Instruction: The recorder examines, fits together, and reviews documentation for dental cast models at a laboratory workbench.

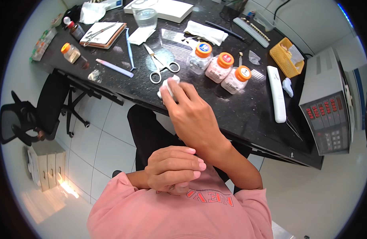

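Note:
At the near edge of the dark table, my right hand (193, 113) has its fingers closed on a crumpled white tissue (176, 78). Part of the wad is hidden under the fingers. In front of my chest is my left hand (173, 169), fingers loosely bent side by side, with nothing visible in them. Beyond the tissue lie scissors (161, 66), blades pointing away from me. Right of them stand three jars with orange lids: a clear jar (198, 61), a jar of pinkish content (217, 71) and another pinkish jar (233, 82).
A blue-and-white stick (115, 68), a light-blue tool (130, 49), a notebook (102, 35) and a glass of water (146, 18) are farther left. Rightward are a white handheld device (276, 93), a yellow basket (288, 59) and a box with red digits (327, 115). A black chair (52, 95) stands left.

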`<state>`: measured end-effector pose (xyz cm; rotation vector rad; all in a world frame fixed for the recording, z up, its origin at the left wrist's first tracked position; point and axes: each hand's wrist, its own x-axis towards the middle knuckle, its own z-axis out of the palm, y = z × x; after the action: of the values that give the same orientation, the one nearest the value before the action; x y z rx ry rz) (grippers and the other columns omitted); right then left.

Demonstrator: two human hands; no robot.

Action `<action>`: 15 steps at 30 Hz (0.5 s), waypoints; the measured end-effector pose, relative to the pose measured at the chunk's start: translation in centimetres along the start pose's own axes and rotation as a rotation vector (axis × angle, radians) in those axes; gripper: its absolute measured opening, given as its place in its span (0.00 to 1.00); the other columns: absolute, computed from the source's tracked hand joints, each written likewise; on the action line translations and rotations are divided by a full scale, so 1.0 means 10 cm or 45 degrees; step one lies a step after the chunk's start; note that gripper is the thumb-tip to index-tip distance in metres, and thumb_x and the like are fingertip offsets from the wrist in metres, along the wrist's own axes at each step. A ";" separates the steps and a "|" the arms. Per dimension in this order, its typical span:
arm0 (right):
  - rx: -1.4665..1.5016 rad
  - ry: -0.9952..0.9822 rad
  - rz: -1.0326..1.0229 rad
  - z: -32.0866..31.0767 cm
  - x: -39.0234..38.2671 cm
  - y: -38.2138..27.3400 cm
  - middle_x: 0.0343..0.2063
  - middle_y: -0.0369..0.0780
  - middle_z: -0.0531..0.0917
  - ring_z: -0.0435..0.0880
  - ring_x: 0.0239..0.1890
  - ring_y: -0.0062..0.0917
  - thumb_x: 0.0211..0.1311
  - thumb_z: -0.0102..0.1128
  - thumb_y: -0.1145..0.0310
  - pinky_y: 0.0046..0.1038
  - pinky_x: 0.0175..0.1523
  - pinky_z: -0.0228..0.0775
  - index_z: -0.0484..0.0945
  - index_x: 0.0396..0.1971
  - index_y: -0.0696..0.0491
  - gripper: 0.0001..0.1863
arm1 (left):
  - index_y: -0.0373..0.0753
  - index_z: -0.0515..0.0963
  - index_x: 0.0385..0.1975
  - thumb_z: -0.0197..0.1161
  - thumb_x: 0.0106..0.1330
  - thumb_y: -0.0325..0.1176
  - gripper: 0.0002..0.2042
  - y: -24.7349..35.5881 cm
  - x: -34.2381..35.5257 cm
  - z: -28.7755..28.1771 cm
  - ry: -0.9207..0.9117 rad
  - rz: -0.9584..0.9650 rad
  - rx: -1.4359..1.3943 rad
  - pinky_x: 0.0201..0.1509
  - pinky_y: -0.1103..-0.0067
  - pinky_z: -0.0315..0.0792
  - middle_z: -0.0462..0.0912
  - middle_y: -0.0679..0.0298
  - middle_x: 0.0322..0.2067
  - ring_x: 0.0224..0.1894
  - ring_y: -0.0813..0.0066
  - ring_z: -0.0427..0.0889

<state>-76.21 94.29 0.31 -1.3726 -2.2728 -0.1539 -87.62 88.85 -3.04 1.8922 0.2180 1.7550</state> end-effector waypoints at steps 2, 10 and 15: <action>0.010 0.011 0.019 -0.13 -0.20 0.08 0.49 0.47 0.78 0.77 0.48 0.34 0.50 0.55 0.77 0.28 0.52 0.74 0.77 0.47 0.62 0.20 | 0.34 0.78 0.35 0.54 0.63 0.26 0.06 0.00 0.06 -0.01 0.001 0.027 0.009 0.44 0.70 0.81 0.85 0.56 0.33 0.32 0.67 0.85; -0.232 -0.095 0.456 -0.92 -1.03 0.55 0.46 0.44 0.82 0.80 0.46 0.36 0.50 0.60 0.82 0.32 0.51 0.75 0.82 0.44 0.56 0.18 | 0.33 0.78 0.36 0.59 0.52 0.18 0.11 -0.29 0.45 0.01 -0.121 -0.182 0.368 0.50 0.66 0.77 0.83 0.55 0.38 0.40 0.61 0.83; -0.222 0.134 0.456 -0.99 -0.78 1.07 0.44 0.44 0.83 0.82 0.42 0.37 0.55 0.63 0.77 0.33 0.49 0.75 0.82 0.40 0.58 0.11 | 0.33 0.78 0.36 0.64 0.53 0.22 0.10 -0.46 0.67 0.30 -0.321 -0.242 0.366 0.44 0.70 0.77 0.83 0.58 0.37 0.39 0.61 0.82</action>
<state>-60.67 89.96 3.95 -1.7923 -1.9282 -0.3022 -82.75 95.03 0.50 2.1921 0.5600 1.4027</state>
